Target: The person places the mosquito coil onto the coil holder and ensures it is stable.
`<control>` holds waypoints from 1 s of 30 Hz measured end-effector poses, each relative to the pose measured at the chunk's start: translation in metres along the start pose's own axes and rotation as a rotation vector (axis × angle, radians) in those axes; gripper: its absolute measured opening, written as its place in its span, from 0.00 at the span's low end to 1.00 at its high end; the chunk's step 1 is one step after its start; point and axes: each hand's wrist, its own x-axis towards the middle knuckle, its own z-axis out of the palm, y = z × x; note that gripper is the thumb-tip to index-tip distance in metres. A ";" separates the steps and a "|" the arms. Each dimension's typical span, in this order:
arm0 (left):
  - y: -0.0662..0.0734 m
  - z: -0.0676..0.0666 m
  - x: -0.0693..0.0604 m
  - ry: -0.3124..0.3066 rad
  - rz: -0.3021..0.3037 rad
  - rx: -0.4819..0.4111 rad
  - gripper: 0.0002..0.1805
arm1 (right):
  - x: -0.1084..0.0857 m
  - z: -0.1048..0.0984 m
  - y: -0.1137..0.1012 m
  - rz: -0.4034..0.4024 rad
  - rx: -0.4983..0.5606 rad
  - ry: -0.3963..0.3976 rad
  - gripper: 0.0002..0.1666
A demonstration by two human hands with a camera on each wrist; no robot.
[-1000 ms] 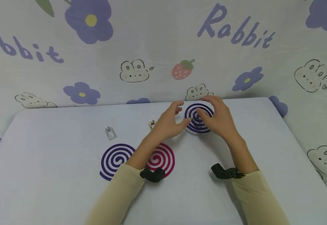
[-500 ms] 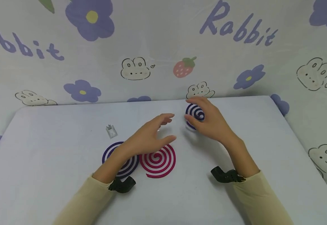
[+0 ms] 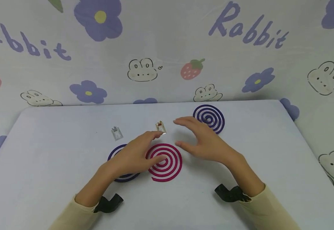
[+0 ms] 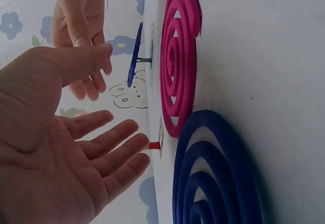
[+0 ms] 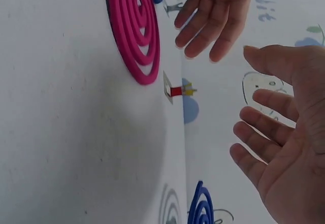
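Red coil: lies flat on the white table; I take it as clock centre, head view. Nothing props it, which I judge is why it sits so low. Its tail end points to seven o'clock.
Near blue coil: nine o'clock, also flat, rim close beside the red one; whether they touch I can't tell. Much of it is behind my left hand in head view.
Raised coil: blue, between one and two o'clock, up off the table. Left wrist view shows a thin stalk at its middle; central support probably lets it balance.
Gold stand: twelve o'clock, bears no coil. Base flat, red-and-yellow prong upright; the broad base likely steadies it.
Silver stand: ten o'clock, no coil on it; build looks similar, detail too small to be sure.
Left hand: between nine and ten o'clock, above the flat coils. Fingers loosely extended, thumb well apart, holding nothing. Thumb crosses the red coil in head view; left wrist view shows a gap, so no contact.
Right hand: two o'clock, thumb and fingers spread wide, grasping nothing. Fingertips face the left hand.
Gap: hands apart from each other, nothing carried between them.
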 end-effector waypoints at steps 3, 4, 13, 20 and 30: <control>0.000 0.001 -0.006 -0.016 -0.030 0.046 0.47 | -0.001 0.006 -0.004 0.000 0.003 -0.077 0.42; 0.000 0.002 -0.008 -0.023 -0.039 0.060 0.47 | -0.002 0.008 -0.004 0.002 0.003 -0.105 0.43; -0.005 0.007 -0.019 -0.075 -0.044 0.209 0.56 | -0.004 0.026 -0.004 -0.012 -0.039 -0.288 0.53; -0.003 0.009 -0.021 -0.107 -0.043 0.298 0.61 | -0.007 0.032 -0.004 0.004 -0.092 -0.322 0.61; -0.003 0.010 -0.021 -0.082 -0.040 0.326 0.64 | -0.007 0.036 0.000 -0.034 -0.123 -0.355 0.67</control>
